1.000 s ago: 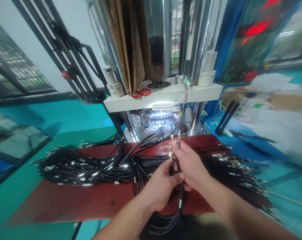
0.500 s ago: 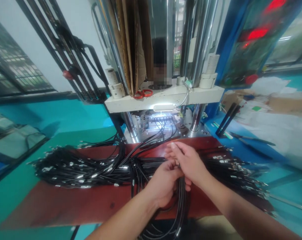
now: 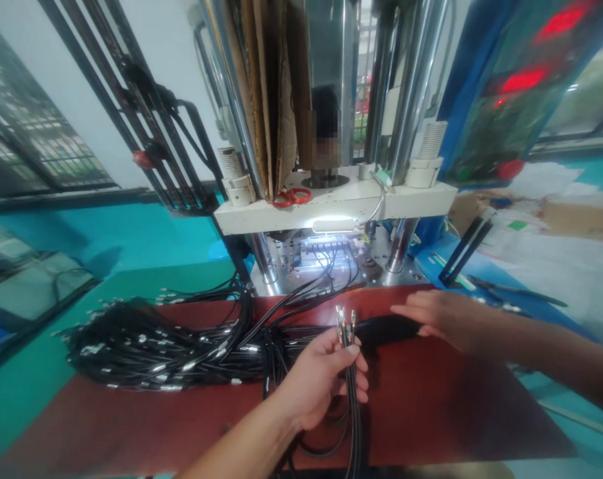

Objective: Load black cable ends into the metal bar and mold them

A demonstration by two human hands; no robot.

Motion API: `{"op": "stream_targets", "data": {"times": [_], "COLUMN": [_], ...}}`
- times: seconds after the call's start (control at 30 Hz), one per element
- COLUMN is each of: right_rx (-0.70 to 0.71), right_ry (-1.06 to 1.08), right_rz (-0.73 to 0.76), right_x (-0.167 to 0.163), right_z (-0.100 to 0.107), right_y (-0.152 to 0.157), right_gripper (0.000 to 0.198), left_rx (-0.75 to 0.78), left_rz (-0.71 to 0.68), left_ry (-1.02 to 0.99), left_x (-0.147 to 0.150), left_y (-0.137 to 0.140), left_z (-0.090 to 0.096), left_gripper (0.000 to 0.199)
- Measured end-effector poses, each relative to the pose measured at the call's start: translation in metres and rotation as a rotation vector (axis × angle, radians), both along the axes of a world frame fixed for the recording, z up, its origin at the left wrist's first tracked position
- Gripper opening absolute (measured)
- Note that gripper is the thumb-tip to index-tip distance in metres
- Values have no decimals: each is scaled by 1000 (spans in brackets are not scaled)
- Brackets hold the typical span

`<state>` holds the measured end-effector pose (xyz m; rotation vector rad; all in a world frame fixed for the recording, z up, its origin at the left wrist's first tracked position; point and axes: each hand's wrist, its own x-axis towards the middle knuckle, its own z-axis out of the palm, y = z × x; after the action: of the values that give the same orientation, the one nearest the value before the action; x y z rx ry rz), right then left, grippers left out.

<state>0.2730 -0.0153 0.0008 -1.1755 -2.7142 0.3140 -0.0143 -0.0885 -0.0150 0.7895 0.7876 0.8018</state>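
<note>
Standing upright, a few metal-tipped cables are gripped by the closed left hand; the right hand, fingers closing, grasps the black cable bundle lying crosswise on the bench.

Black cables with silver metal tips lie on a dark red mat; the table is teal, the scissors red-handled.
</note>
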Motion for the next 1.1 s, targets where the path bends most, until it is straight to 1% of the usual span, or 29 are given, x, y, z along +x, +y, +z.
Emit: {"op": "stream_targets", "data": {"times": [0.07,0.1,0.17,0.2,0.23,0.27,0.3,0.33,0.4,0.43,0.5,0.53,0.57,0.63,0.67,0.77,0.83,0.9,1.03,1.1], "right_rx": [-53,-69,-67,-71,-59,-79,-108,-143,-171,-169,-84,1,93,131,141,160,169,181,225,200], "right_ry": [-36,-3,178,274,387,464,505,502,513,507,428,348,219,110,71,-15,-81,-146,-248,-264], "right_rz": [56,49,-48,-110,-168,-163,-102,-43,-30,-43,-96,-127,-145,-141,-140,-153,-138,-116,-158,-173], "right_x": [-2,-6,-23,-37,-53,-70,-86,-100,-115,-117,-112,-108,-105,-105,-107,-120,-123,-119,-96,-84], "right_z": [8,12,20,22,23,23,21,18,11,8,3,0,-3,-11,-14,-22,-20,-11,19,30], "right_y": [7,7,-1,-8,-18,-27,-36,-43,-45,-39,-17,-2,14,43,54,72,69,58,20,-1], "right_gripper": [48,49,55,55,49,46,44,42,38,35,35,34,32,27,28,24,18,16,25,24], "left_rx": [-27,-48,-83,-96,-101,-100,-96,-90,-83,-90,-123,-141,-157,-175,-177,-159,-148,-138,-132,-136], "left_rz": [0,-4,-33,-51,-63,-68,-64,-44,15,37,56,52,44,46,52,74,81,72,7,-16], "left_ry": [-18,-25,-43,-57,-69,-73,-68,-55,-31,-29,-38,-40,-35,-17,-11,3,10,7,-6,9], "left_x": [-1,0,3,7,10,14,18,21,23,23,19,17,14,11,10,10,10,9,7,6], "left_y": [-3,-4,-6,-7,-7,-6,-5,-4,-1,-1,-1,-3,-5,-9,-11,-15,-16,-17,-16,-16], "left_z": [-1,-1,0,1,2,3,3,3,3,2,1,0,0,0,1,4,5,5,2,0], "left_gripper": [15,16,19,19,18,17,14,11,8,8,12,15,17,18,19,20,21,20,21,22]}}
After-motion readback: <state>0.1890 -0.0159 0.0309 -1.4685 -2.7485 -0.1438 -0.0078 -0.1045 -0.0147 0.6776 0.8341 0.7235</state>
